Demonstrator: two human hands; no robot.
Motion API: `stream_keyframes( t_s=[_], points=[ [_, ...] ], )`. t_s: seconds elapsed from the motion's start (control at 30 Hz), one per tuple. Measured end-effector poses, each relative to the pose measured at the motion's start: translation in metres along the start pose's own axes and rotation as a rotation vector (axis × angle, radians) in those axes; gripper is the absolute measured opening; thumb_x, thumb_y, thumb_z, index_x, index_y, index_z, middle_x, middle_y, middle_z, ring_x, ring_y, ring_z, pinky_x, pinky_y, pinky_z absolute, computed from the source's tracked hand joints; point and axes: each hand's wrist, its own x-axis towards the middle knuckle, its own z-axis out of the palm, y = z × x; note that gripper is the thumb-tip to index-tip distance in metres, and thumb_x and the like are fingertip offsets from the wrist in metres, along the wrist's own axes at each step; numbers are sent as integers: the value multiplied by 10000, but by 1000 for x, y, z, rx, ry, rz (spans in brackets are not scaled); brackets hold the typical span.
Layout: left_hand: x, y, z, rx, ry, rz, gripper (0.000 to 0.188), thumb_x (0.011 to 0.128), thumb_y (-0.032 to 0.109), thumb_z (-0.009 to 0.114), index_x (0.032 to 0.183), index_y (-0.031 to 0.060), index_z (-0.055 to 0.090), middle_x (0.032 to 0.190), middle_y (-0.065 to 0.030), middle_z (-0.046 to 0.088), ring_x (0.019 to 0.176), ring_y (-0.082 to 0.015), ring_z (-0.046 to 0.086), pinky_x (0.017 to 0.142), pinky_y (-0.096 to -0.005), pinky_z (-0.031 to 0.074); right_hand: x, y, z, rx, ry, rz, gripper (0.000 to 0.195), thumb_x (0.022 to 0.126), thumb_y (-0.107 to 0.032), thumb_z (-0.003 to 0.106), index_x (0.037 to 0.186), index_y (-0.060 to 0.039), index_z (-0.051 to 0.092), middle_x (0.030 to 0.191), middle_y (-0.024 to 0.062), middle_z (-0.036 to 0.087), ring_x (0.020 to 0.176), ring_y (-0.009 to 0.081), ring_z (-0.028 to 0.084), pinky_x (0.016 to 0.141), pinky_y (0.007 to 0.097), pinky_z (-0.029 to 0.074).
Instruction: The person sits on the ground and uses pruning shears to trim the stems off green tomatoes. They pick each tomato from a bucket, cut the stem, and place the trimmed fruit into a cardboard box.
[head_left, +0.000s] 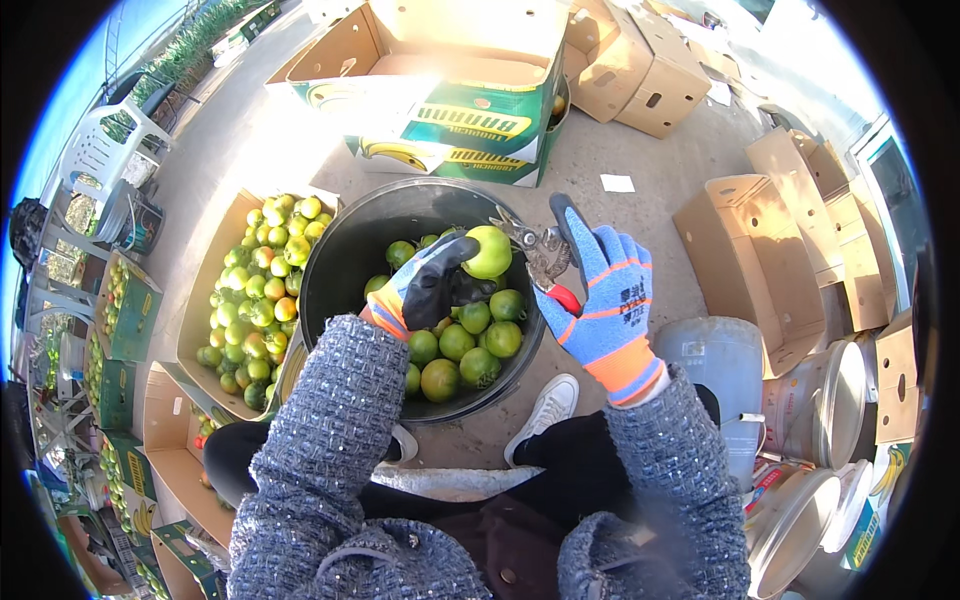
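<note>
My left hand (439, 281), in a blue, orange and black glove, holds a green tomato (489, 252) above a large black tub (337, 247). Several green tomatoes (456, 342) lie inside that tub. Pruning shears (547, 259) with red handles are in my right hand (607, 292), gloved in blue and orange. Their blades touch or nearly touch the upper right of the held tomato. Part of the handles is hidden by the palm. Left of the tub, a cardboard box is filled with green and reddish tomatoes (255, 300).
Ahead stand stacked banana boxes (480, 127). Cardboard boxes (750, 262), a grey plastic container (709, 375) and white buckets (814, 405) line the right. More tomato boxes (135, 315) and a white plastic chair (112, 150) are at the left. A paper scrap (617, 183) lies on the floor.
</note>
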Motion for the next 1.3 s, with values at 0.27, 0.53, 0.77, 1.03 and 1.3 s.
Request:
stream_keyframes(
  t_s=[0.27,0.53,0.77,1.03,1.3],
  points=[
    [-37,47,44,-808,69,-47,726,920,605,447,1395,57,427,1188,-159,584,957,-277,612,739,-326,517,-5,-10,5,-31,-46,-44,801,659,-272,732,1401,-106,481,947,86,540,891,289,502,818,422,362],
    [-33,45,32,-588,237,-2,634,964,592,349,1215,53,568,1036,-150,657,597,-145,591,416,-178,382,-9,-18,11,-125,-155,-110,770,671,-262,726,1397,-150,494,940,83,513,890,287,493,830,431,361],
    [-33,51,44,-290,418,-17,613,972,579,345,1148,50,598,901,-91,668,610,-126,591,422,-196,385,-8,-29,13,-160,-184,-113,788,656,-261,735,1401,-176,494,931,79,511,876,278,492,835,419,359],
    [-30,47,42,-283,425,36,606,973,577,362,1144,47,601,929,-96,665,721,-166,627,533,-214,456,-9,-28,14,-188,-194,-80,793,663,-250,730,1412,-174,480,926,79,512,887,273,493,829,418,359],
    [-30,37,31,92,451,214,551,1034,455,319,1184,-6,580,1063,-110,659,973,-181,632,886,-320,506,-12,-28,15,-175,-204,-66,788,682,-260,719,1424,-178,465,928,83,514,887,274,492,824,418,358]
  ],
)
